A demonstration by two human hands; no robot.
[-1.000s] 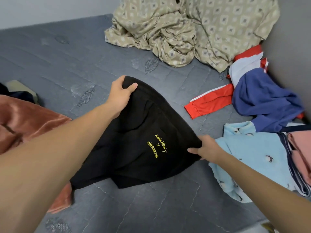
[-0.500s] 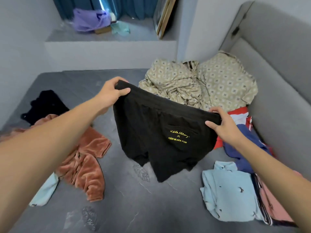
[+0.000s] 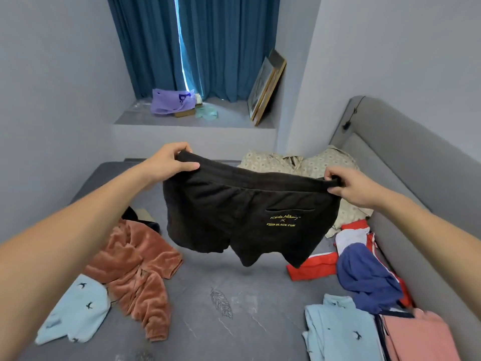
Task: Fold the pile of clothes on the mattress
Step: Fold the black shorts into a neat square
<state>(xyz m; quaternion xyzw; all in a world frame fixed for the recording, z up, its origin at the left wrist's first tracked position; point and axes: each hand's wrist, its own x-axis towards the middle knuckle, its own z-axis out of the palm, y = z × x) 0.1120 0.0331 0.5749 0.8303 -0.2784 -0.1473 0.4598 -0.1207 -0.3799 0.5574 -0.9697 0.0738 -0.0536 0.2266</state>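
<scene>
While lifted, both hands (image 3: 171, 162) pinch the black shorts' (image 3: 242, 217) waistband.

Black shorts (image 3: 234, 217): matt knit cloth, soft fleecy face, yellow print at 4 o'clock on it. Rust top (image 3: 138, 272) at 8 o'clock: plush velvety pile, slight sheen. Light blue garment (image 3: 75, 311): smooth matt cloth, small bird print. Mattress (image 3: 208, 321): grey quilted fabric, stitched leaf motifs. Curtains (image 3: 213, 45) at 12 o'clock: heavy matt blue cloth. Purple bag (image 3: 169, 101): thin glossy plastic. Picture frame (image 3: 268, 89): wood.
</scene>
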